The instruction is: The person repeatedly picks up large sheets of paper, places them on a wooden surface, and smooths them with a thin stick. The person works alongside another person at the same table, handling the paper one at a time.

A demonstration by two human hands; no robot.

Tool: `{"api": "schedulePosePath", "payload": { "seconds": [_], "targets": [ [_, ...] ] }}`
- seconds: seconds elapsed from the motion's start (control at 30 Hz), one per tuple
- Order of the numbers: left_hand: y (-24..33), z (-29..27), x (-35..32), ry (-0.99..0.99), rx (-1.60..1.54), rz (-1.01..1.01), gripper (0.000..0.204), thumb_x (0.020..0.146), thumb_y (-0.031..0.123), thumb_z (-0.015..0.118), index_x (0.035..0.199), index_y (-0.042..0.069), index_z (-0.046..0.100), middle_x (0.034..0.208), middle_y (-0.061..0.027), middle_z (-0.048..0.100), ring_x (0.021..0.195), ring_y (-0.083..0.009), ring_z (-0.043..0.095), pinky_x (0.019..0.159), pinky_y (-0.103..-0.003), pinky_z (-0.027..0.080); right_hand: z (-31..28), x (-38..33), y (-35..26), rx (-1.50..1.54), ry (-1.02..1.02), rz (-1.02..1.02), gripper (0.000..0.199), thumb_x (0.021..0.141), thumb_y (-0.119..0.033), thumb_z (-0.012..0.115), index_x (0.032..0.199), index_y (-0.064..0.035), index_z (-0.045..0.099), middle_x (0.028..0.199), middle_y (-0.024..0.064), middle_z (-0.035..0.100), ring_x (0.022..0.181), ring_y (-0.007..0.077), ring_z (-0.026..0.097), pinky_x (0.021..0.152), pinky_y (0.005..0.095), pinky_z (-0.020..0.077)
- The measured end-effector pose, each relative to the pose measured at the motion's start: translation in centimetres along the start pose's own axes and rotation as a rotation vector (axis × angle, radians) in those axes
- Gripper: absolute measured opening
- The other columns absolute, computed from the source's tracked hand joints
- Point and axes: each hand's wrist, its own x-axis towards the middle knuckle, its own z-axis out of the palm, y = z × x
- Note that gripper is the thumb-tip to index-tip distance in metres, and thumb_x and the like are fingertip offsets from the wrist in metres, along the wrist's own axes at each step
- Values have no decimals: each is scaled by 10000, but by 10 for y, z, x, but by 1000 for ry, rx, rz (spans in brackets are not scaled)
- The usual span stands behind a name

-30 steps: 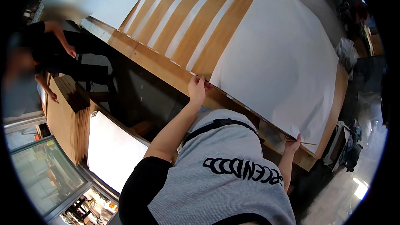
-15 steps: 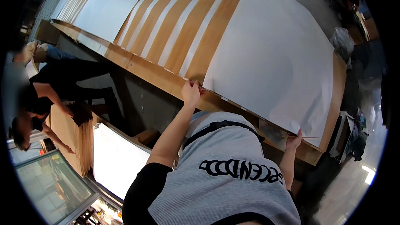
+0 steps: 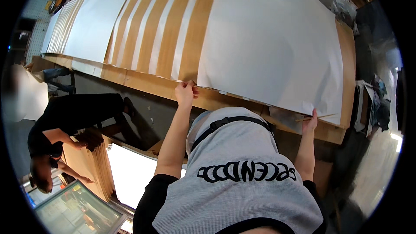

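Observation:
A large white sheet [image 3: 268,43] lies over the right part of a long table [image 3: 216,100]. Left of it, brown sheets [image 3: 193,34] overlap with white ones, so brown and white bands alternate. My left hand [image 3: 186,93] is closed in a pinch at the near edge, where the last brown band meets the large white sheet. Close to the near right corner, my right hand [image 3: 309,122] is closed round a thin wooden stick [image 3: 327,116], its thumb up by the sheet's edge. The sheet's corner is slightly creased there. My palms hide exactly what the left fingertips grip.
At the left, a person in black [image 3: 82,112] bends over a stack of brown boards [image 3: 93,167]. Beside it lies a bright white panel [image 3: 130,175]. A glass-topped frame [image 3: 78,210] stands lower left. Plastic bags [image 3: 344,8] and dark bundled stuff [image 3: 379,104] are off the table's right end.
The whole view has turned a little, so the table edge lies flatter. Both hands keep their holds at the near edge. The person at the left stays bent over the boards.

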Motion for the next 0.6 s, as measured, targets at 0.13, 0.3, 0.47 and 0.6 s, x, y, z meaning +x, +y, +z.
{"api": "schedulePosePath", "payload": {
  "seconds": [0.13,0.3,0.47,0.6],
  "targets": [
    [2,-6,-3,-26,-34,-64,168,829,178,518,818,10,512,618,-67,571,485,-151,560,394,-254,428,-1,5,-1,-2,-9,14,246,836,-232,521,1005,-54,526,1012,49,549,953,186,500,825,316,392],
    [3,-6,-3,-43,-5,-74,183,820,205,533,836,25,514,681,-59,560,570,-161,579,469,-266,439,1,1,0,31,-32,20,251,837,-216,525,1017,-42,525,999,40,550,927,173,503,804,307,396],
    [-23,-14,14,333,444,554,174,814,155,527,804,0,450,713,-90,498,623,-187,490,571,-318,415,21,-16,-6,65,-63,46,268,843,-193,519,1056,-32,514,1017,36,546,928,167,506,814,302,396],
    [24,15,-50,273,632,1182,158,759,108,584,853,17,496,860,-104,479,809,-269,463,685,-345,397,-6,8,4,34,-43,-6,273,832,-179,544,1061,-34,514,1011,28,546,919,150,505,770,291,405]
  ]
}}
